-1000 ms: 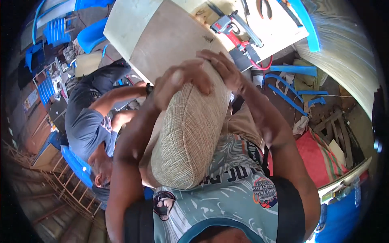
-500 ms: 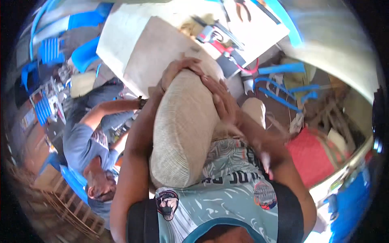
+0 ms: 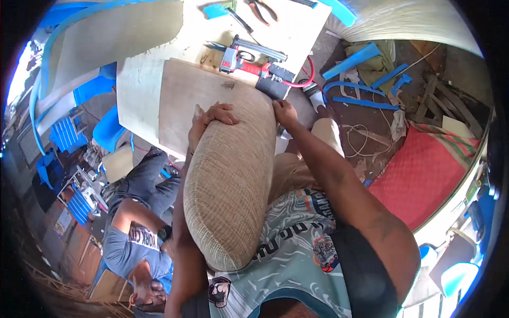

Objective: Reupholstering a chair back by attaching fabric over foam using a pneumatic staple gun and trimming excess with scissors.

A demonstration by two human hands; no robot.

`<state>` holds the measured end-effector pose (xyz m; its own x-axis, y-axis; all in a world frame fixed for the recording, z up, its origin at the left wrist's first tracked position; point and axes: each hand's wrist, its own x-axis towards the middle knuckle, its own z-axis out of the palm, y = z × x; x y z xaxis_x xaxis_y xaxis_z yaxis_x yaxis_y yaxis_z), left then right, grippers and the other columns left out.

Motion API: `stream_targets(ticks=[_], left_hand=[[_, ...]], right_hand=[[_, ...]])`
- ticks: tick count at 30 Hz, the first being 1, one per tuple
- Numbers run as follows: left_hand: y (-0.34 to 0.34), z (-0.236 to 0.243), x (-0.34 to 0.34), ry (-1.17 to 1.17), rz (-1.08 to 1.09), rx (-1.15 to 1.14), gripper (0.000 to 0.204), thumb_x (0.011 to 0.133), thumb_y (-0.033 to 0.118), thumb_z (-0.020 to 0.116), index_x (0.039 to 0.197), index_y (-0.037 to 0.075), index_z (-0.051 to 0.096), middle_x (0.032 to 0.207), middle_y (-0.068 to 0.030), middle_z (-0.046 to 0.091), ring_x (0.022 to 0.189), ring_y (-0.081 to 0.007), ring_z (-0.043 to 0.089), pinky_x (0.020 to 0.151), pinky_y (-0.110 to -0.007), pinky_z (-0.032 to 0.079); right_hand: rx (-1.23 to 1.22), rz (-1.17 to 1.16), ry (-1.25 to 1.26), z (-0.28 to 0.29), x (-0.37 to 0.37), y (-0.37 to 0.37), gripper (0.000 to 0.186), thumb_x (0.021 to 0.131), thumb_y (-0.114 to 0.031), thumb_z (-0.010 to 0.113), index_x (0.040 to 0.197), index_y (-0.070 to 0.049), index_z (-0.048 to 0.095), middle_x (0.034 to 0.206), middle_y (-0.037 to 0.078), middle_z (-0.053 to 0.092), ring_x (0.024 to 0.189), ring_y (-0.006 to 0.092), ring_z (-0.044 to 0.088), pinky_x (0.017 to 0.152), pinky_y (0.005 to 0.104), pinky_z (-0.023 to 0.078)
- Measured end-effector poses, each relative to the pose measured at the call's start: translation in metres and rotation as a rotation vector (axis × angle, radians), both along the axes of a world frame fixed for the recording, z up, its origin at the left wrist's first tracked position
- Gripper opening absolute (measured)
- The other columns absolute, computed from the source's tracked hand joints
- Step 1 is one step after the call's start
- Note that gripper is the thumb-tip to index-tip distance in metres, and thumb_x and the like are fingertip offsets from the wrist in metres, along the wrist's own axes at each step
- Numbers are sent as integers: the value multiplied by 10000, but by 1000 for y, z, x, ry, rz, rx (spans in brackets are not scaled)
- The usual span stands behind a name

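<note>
A long beige woven cushion (image 3: 230, 175) lies along my body, its far end resting on a wooden board (image 3: 185, 100) on the work table. My left hand (image 3: 212, 115) presses down on the cushion's far top corner, fingers spread over the fabric. At the cushion's right far edge my right hand (image 3: 284, 112) grips the side of the fabric. Both forearms run along the cushion's flanks.
A red and grey staple gun (image 3: 249, 55) with a red hose lies on the pale table (image 3: 297, 32), with pliers (image 3: 260, 9) beyond. A person in a grey shirt (image 3: 132, 238) crouches at lower left. Blue strips (image 3: 355, 79) and a red mat (image 3: 424, 175) lie on the floor.
The cushion has been lowered and pushed forward onto the board. My hands slid from its top to its far end, and the view has tilted toward the table.
</note>
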<state>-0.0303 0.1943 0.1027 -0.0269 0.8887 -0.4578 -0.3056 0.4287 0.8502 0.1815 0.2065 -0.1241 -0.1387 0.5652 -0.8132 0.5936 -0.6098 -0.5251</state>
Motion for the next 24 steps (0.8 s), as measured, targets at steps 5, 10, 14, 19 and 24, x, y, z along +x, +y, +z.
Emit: stream_targets(ticks=[5, 10, 14, 19, 24], left_hand=[[-7, -4, 14, -147, -41, 10, 795, 1019, 575, 161, 958, -50, 649, 887, -155, 671, 990, -276, 584, 1022, -408, 382], [-19, -1, 45, -126, -63, -106, 849, 1004, 621, 171, 966, -85, 641, 932, -186, 672, 1001, -283, 599, 1035, -414, 387], [-42, 4, 83, -98, -225, -128, 866, 1007, 607, 117, 916, -75, 643, 945, -191, 664, 979, -291, 606, 1065, -420, 350], [-60, 7, 110, 17, -315, -89, 873, 1012, 569, 64, 855, -55, 654, 979, -165, 663, 1023, -271, 580, 1062, -416, 335], [-39, -1, 115, 216, -616, 236, 902, 997, 567, -28, 767, 24, 655, 824, -109, 693, 1094, -269, 545, 1128, -448, 200]], right_hand=[[-136, -176, 187, -15, 31, -42, 579, 933, -518, 494, 1317, -89, 550, 1251, 153, 609, 1108, 301, 615, 941, 325, 479], [623, 349, 103, -72, 60, -101, 352, 991, -160, 367, 1176, 31, 597, 1262, 237, 585, 1158, 376, 560, 993, 444, 458], [414, -27, 139, -119, 73, -154, 406, 1010, -263, 363, 1176, 20, 603, 1233, 247, 603, 1166, 389, 568, 994, 432, 449], [249, -278, 271, -130, 73, -166, 332, 999, -221, 429, 1118, 25, 618, 1187, 220, 632, 1073, 392, 610, 943, 410, 477], [-117, -379, 572, -112, 89, -123, 475, 1004, -455, 442, 1115, -66, 693, 968, 32, 672, 876, 155, 597, 784, 327, 484]])
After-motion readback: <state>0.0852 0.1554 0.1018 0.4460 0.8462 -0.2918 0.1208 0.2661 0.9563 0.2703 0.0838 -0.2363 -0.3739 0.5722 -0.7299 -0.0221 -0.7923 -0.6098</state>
